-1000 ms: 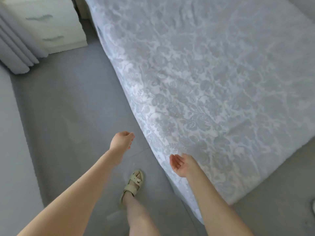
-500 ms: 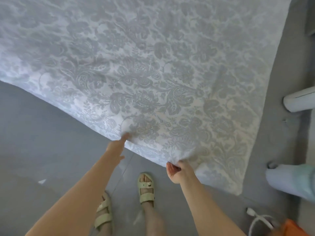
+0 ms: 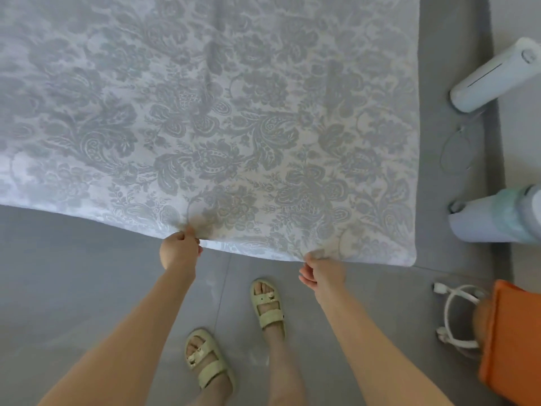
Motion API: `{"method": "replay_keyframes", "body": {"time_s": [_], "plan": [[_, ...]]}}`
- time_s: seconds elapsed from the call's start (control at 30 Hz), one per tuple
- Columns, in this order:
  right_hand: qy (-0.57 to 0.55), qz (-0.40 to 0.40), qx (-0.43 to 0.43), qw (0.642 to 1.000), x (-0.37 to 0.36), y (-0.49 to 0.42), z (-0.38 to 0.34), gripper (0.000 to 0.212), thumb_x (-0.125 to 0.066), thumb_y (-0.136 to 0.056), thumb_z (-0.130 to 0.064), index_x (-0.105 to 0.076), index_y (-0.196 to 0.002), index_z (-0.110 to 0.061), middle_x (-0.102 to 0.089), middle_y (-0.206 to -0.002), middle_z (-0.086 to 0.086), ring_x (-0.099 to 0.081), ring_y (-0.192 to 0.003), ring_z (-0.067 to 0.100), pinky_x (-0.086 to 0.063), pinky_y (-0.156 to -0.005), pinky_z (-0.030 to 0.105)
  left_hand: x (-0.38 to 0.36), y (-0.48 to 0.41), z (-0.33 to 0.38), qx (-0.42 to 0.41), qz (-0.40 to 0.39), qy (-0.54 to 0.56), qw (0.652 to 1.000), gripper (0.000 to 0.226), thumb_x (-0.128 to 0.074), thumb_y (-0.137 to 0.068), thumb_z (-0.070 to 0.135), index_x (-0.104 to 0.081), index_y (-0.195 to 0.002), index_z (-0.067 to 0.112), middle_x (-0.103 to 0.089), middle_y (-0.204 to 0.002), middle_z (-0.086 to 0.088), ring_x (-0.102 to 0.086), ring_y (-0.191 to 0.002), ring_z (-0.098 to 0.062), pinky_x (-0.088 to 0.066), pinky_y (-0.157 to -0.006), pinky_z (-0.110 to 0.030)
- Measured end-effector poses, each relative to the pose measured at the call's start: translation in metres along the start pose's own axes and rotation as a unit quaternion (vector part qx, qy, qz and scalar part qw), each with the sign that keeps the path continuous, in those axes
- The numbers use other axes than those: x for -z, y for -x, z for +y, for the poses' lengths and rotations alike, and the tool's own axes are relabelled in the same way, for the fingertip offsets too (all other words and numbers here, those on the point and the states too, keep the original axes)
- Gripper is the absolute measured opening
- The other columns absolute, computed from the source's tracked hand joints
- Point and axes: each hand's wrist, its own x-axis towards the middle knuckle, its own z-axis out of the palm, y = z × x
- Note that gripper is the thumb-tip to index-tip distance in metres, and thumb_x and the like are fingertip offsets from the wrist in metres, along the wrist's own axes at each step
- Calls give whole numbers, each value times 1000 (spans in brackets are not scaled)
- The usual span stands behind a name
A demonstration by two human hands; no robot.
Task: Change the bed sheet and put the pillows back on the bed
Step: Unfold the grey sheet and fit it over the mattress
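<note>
The floral bed sheet [image 3: 234,127] lies spread over the bed. The left hand [image 3: 180,253] and the right hand [image 3: 320,273] pinch its near edge in their fingers [image 3: 190,234]. A hard pull could slip these small pinches, leaving it crooked.

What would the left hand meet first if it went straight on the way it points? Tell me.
The pale grey-blue floral-patterned fabric bed sheet: the left hand pinches its near edge and points forward across it. Probably nothing else first, but what lies under the sheet is hidden.
</note>
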Motion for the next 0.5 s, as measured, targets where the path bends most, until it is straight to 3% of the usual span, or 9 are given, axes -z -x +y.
{"method": "replay_keyframes", "body": {"time_s": [0.07,0.2,0.27,0.33,0.4,0.5], "plan": [[-12,-11,-21,1000,4,4,4,25,-58,-91,-1,-48,-68,-6,-41,-54,5,-31,-29,9,-45,-55,25,3,3,0,24,-10,-7,1000,38,-49,-96,23,-57,-63,7,-57,-57,-6,-50,-50,-18,-45,-60,-29],[36,-29,-33,998,1,8,-4,27,-54,-93,-3,-47,-68,-9,-38,-50,3,-29,-33,11,-40,-52,26,17,-4,12,88,-117,0,989,29,-49,-94,17,-53,-68,6,-50,-62,-9,-42,-50,-17,-31,-34,-14],[74,-19,-10,997,-7,13,-12,27,-54,-93,-7,-46,-67,-9,-39,-53,5,-31,-35,12,-32,-44,23,28,-9,19,109,-153,2,982,23,-49,-93,12,-49,-70,9,-47,-65,-7,-39,-53,-16,-31,-40,-17],[130,-20,41,991,-24,24,-17,26,-58,-92,-16,-50,-69,-5,-46,-54,6,-36,-32,12,-27,-39,19,41,-15,27,107,-160,-18,981,24,-53,-94,22,-53,-74,8,-53,-71,-8,-47,-59,-18,-39,-52,-24],[192,-24,109,975,-50,39,-23,28,-59,-91,-24,-55,-74,-2,-53,-57,8,-43,-36,13,-31,-39,21,58,-25,36,102,-152,-16,983,33,-54,-94,34,-55,-79,5,-58,-80,-10,-52,-64,-21,-46,-63,-31],[273,-51,173,945,-100,66,-35,35,-58,-90,-32,-58,-74,-2,-55,-57,9,-47,-42,17,-36,-43,22,88,-51,53,93,-121,19,988,39,-56,-93,38,-55,-92,-1,-56,-91,-15,-53,-66,-23,-47,-75,-38]]}}
